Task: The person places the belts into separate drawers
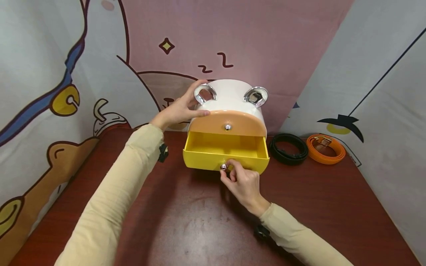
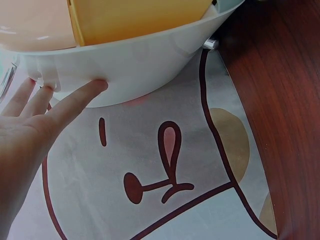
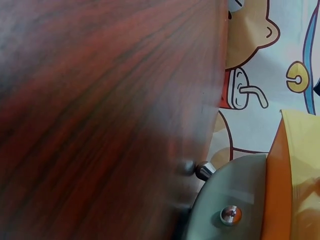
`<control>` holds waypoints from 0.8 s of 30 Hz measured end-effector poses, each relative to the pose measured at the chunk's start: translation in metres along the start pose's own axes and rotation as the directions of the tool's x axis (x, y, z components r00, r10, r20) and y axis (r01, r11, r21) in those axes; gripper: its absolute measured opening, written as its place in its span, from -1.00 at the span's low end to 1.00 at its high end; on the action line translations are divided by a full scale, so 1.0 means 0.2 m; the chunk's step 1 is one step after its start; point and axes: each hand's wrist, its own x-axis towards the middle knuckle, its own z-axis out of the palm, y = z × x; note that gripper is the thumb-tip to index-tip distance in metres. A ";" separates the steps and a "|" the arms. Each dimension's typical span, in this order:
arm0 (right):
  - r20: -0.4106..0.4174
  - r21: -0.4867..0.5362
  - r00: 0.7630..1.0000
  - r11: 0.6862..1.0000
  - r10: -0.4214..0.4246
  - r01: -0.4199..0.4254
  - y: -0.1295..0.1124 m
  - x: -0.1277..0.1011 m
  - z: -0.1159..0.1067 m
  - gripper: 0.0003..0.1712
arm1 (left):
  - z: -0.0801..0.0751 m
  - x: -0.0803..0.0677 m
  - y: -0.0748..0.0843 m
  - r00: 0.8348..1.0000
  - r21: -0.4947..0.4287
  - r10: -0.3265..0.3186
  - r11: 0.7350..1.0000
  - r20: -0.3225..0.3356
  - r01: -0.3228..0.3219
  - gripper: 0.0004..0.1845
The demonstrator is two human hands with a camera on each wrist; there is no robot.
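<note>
A white storage box (image 1: 229,94) with silver ear shapes stands at the back of the table. Its yellow drawer (image 1: 196,161) is pulled out, and no contents show inside. Above sits the orange drawer (image 1: 213,122), pushed in. My right hand (image 1: 244,184) pinches the yellow drawer's silver knob (image 1: 224,167) between thumb and index finger; this hand is out of the right wrist view. With fairly straight fingers, my left hand (image 1: 181,107) presses the box's left side and upper edge, beside one ear. In the left wrist view, fingertips (image 2: 100,86) touch the white shell.
Right of the box lie a coiled black belt (image 1: 288,148) and a coiled orange belt (image 1: 326,149). A printed cartoon cloth (image 1: 253,40) hangs behind the dark red table (image 1: 186,221). The right wrist view shows a grey-green drawer (image 3: 240,185) with its own knob.
</note>
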 end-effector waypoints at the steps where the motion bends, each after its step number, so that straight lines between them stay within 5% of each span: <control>1: 0.003 0.000 1.000 1.000 -0.001 0.001 0.00 0.00 0.00 -0.79 | 0.00 -0.01 0.02 1.000 -0.001 0.001 1.000 0.002 -0.001 -0.02; 11: 0.019 -0.014 1.000 1.000 -0.024 0.025 0.00 -0.01 -0.02 -0.77 | 0.00 -0.03 0.07 1.000 0.010 0.001 1.000 0.012 -0.001 -0.02; 24: -0.018 -0.030 0.997 0.997 -0.071 0.070 0.02 -0.02 0.00 -0.81 | -0.01 0.03 -0.07 0.999 0.018 0.037 0.999 -0.004 -0.037 -0.01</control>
